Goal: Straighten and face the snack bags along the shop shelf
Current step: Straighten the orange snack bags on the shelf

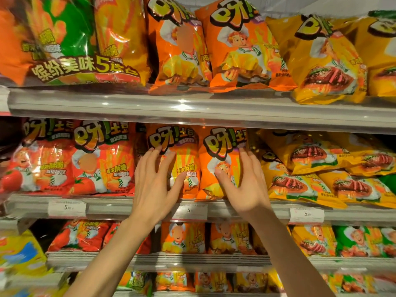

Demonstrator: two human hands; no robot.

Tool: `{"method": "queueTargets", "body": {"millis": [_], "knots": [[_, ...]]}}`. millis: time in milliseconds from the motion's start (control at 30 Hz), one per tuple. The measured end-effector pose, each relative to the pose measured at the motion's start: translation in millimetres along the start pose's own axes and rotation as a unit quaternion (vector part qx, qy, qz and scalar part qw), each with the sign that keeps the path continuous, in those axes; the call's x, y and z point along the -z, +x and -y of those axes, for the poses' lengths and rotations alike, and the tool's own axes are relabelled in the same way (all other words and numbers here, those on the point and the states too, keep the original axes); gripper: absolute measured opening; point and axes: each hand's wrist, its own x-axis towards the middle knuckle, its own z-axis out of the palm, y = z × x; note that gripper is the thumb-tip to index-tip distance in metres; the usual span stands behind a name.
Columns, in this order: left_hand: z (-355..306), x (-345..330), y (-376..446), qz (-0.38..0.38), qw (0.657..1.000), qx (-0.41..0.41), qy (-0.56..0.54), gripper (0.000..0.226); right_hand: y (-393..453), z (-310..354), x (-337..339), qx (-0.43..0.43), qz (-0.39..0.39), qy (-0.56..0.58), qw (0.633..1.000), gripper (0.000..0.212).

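Two bare hands reach up to the middle shelf, where two orange snack bags stand upright side by side behind the shelf's front rail; the left hand lies flat on the left orange bag, fingers straight and spread, thumb pressed against the bag's front; the right hand lies on the right orange bag, fingers extended along its right edge and thumb set on the printed chef figure; neither hand is curled round anything; to the left of this pair stand red tomato bags, upright and facing out; to the right, yellow steak bags lie tilted and overlapping one another; white price tags sit on the rail below; the upper shelf carries more orange and yellow bags, and lower shelves hold further rows.
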Motion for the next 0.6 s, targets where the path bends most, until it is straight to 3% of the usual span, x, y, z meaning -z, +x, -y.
{"method": "queueTargets", "body": {"millis": [133, 233, 400, 600], "knots": [[-0.6, 16.3, -6.5, -0.036, 0.997, -0.034, -0.059, 0.047, -25.5, 4.0, 4.8, -0.005, -0.043, 0.049, 0.998, 0.065], [-0.6, 27.2, -18.5, 0.005, 0.990, -0.027, -0.135, 0.042, -46.5, 3.4, 5.4, -0.034, -0.041, 0.088, 0.995, 0.050], [0.4, 26.2, -44.3, 0.103, 0.941, 0.074, -0.315, 0.027, -83.3, -15.1, 6.3, -0.118, 0.008, 0.152, 0.981, 0.017], [-8.3, 10.7, -85.8, 0.128, 0.915, 0.167, -0.344, 0.022, -115.6, -46.0, 15.7, -0.195, 0.017, 0.172, 0.966, 0.012]]}}
